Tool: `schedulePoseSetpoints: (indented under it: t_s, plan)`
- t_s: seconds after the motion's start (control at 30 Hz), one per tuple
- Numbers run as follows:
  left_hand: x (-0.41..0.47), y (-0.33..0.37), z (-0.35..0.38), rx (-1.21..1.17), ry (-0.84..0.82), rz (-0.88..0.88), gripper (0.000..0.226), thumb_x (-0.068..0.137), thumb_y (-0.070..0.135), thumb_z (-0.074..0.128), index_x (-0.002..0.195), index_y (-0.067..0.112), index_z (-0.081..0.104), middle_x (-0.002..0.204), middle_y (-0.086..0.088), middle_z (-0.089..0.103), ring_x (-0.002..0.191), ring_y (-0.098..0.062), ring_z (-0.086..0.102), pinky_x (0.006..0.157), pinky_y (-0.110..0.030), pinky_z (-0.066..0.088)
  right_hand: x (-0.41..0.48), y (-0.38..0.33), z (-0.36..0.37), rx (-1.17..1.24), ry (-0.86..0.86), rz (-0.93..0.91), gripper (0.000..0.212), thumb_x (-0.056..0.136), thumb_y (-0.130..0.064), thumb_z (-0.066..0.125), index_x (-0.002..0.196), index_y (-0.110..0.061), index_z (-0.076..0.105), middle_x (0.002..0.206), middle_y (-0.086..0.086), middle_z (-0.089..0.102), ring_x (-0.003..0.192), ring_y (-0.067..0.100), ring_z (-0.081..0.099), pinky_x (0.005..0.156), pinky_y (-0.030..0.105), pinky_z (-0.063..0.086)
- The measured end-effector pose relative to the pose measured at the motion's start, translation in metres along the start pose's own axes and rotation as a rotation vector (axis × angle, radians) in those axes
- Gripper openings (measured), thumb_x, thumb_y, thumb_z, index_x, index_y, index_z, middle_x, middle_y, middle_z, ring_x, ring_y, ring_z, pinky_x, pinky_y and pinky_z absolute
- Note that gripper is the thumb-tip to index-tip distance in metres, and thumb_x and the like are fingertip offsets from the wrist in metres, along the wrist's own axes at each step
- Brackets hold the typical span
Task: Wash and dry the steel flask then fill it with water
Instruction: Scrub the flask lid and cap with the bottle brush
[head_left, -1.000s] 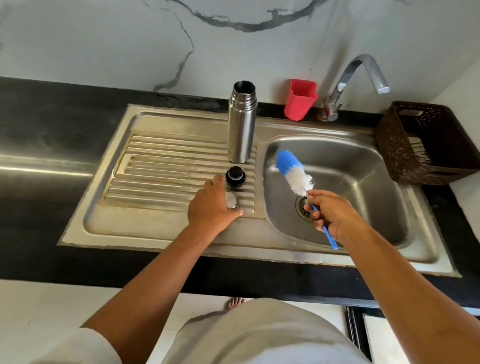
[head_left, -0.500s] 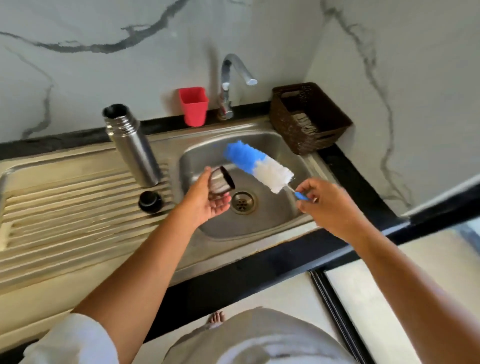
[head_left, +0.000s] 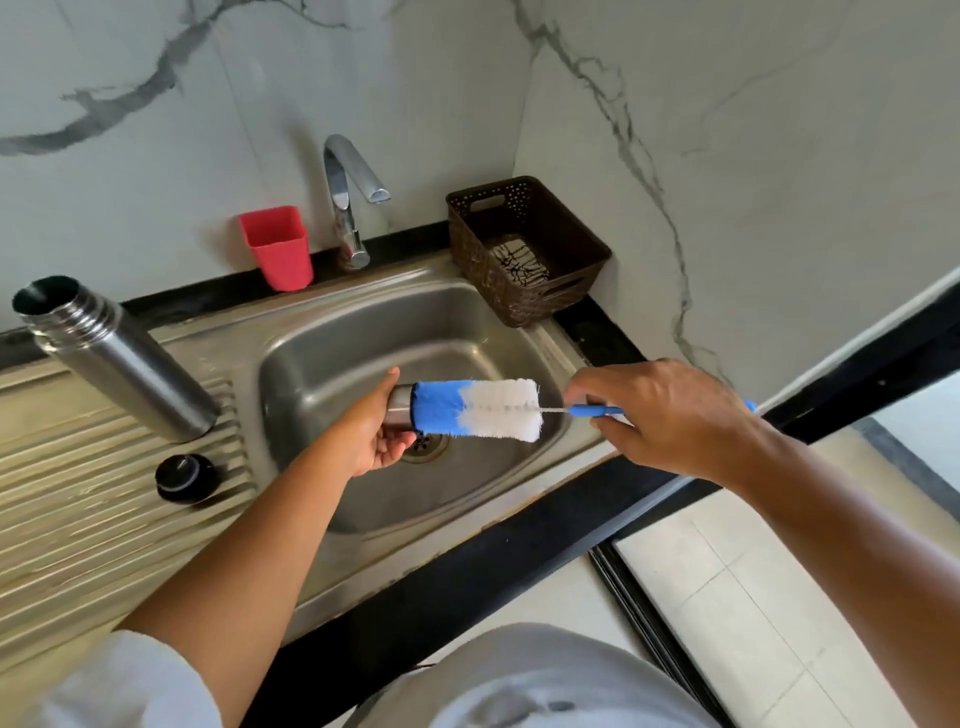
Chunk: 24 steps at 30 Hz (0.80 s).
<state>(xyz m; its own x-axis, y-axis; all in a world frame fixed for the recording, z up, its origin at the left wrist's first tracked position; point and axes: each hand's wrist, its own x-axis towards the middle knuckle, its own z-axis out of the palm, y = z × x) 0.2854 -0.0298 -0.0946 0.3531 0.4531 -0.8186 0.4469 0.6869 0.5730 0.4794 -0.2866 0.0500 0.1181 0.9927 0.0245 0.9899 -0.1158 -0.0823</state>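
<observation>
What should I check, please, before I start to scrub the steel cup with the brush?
1. The left hand grips the steel cup: ok.
2. The right hand holds the brush by its handle: ok.
3. The blue brush tip is at the cup's mouth: ok.
4. The cup is over the sink: ok.
5. Water runs from the tap: not ok, no stream shows.
6. Soap on the brush: cannot tell.

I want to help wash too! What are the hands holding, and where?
The left hand holds the steel cup round its side; the right hand holds the brush by its blue handle.
</observation>
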Motion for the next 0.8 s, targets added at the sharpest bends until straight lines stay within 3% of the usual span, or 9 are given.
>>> schedulePoseSetpoints:
  t_s: [0.13, 0.37, 0.43, 0.5, 0.57, 0.6, 0.67, 0.73, 0.8]
  plan:
    - [0.011, 0.007, 0.003, -0.021, 0.016, -0.027, 0.055, 0.097, 0.062, 0.055, 0.111, 0.01, 0.064, 0.069, -0.012, 0.066, 0.043, -0.016, 0.056, 0.035, -0.019, 0.042, 0.021, 0.022, 0.007, -0.074, 0.077, -0.104, 0.019, 0.096, -0.018, 0.067, 0.111, -0.028, 0.067, 0.089, -0.013, 0.071, 0.064, 0.013, 0.063, 0.056, 0.031, 0.054]
    - [0.01, 0.014, 0.012, 0.014, -0.082, -0.006, 0.08, 0.08, 0.086, 0.057, 0.097, 0.008, 0.067, 0.068, -0.006, 0.062, 0.044, -0.008, 0.046, 0.035, -0.016, 0.036, 0.06, 0.042, 0.041, -0.23, 0.365, -0.016, 0.017, 0.093, -0.004, 0.073, 0.103, -0.017, 0.076, 0.093, 0.002, 0.067, 0.072, 0.026, 0.064, 0.065, 0.045, 0.056]
    - [0.01, 0.017, 0.012, -0.039, 0.002, 0.119, 0.068, 0.083, 0.079, 0.062, 0.098, 0.013, 0.068, 0.069, -0.004, 0.061, 0.05, -0.01, 0.048, 0.042, -0.019, 0.04, 0.062, 0.047, 0.049, 0.048, 0.202, 0.076, 0.011, 0.097, -0.016, 0.071, 0.104, -0.02, 0.078, 0.091, -0.004, 0.07, 0.068, 0.021, 0.065, 0.061, 0.038, 0.056]
    - [0.012, 0.025, 0.01, -0.065, 0.046, 0.305, 0.049, 0.092, 0.065, 0.064, 0.101, 0.017, 0.071, 0.072, 0.0, 0.065, 0.063, -0.013, 0.056, 0.058, -0.025, 0.048, 0.062, 0.054, 0.058, 0.614, -0.187, 0.371, 0.012, 0.1, -0.023, 0.069, 0.104, -0.02, 0.08, 0.089, -0.003, 0.076, 0.058, 0.017, 0.06, 0.052, 0.031, 0.049]
    - [0.011, 0.033, 0.005, -0.061, -0.015, 0.447, 0.035, 0.101, 0.05, 0.06, 0.121, 0.023, 0.072, 0.088, 0.002, 0.071, 0.08, -0.016, 0.064, 0.077, -0.032, 0.054, 0.057, 0.05, 0.066, 1.127, -0.507, 0.668, 0.019, 0.102, -0.022, 0.065, 0.111, -0.01, 0.078, 0.095, 0.008, 0.079, 0.048, 0.012, 0.047, 0.041, 0.022, 0.036]
    - [0.012, 0.035, 0.002, -0.059, -0.052, 0.476, 0.032, 0.105, 0.043, 0.057, 0.13, 0.028, 0.068, 0.099, 0.001, 0.071, 0.085, -0.017, 0.066, 0.082, -0.035, 0.056, 0.056, 0.048, 0.067, 1.231, -0.552, 0.707, 0.023, 0.103, -0.023, 0.064, 0.113, -0.007, 0.076, 0.095, 0.01, 0.078, 0.047, 0.009, 0.043, 0.04, 0.019, 0.032]
    - [0.02, 0.034, 0.0, -0.035, -0.061, 0.421, 0.031, 0.108, 0.04, 0.051, 0.135, 0.031, 0.063, 0.113, -0.006, 0.07, 0.086, -0.02, 0.068, 0.078, -0.037, 0.059, 0.062, 0.044, 0.062, 1.126, -0.492, 0.581, 0.019, 0.101, -0.024, 0.067, 0.111, -0.008, 0.074, 0.093, 0.008, 0.076, 0.05, 0.006, 0.047, 0.042, 0.017, 0.033]
    - [0.027, 0.026, 0.002, 0.024, 0.005, 0.27, 0.038, 0.106, 0.054, 0.049, 0.129, 0.027, 0.064, 0.106, -0.011, 0.073, 0.071, -0.017, 0.065, 0.062, -0.03, 0.057, 0.072, 0.044, 0.056, 0.627, -0.333, 0.289, 0.011, 0.098, -0.023, 0.072, 0.107, -0.019, 0.068, 0.091, -0.002, 0.071, 0.062, 0.003, 0.058, 0.052, 0.015, 0.042]
    - [0.033, 0.017, 0.005, 0.076, 0.032, 0.123, 0.057, 0.098, 0.071, 0.047, 0.118, 0.021, 0.068, 0.086, -0.01, 0.073, 0.052, -0.012, 0.057, 0.045, -0.021, 0.047, 0.082, 0.048, 0.05, 0.003, -0.094, 0.032, 0.008, 0.098, -0.019, 0.069, 0.101, -0.024, 0.064, 0.087, -0.006, 0.063, 0.059, 0.008, 0.056, 0.049, 0.021, 0.042]
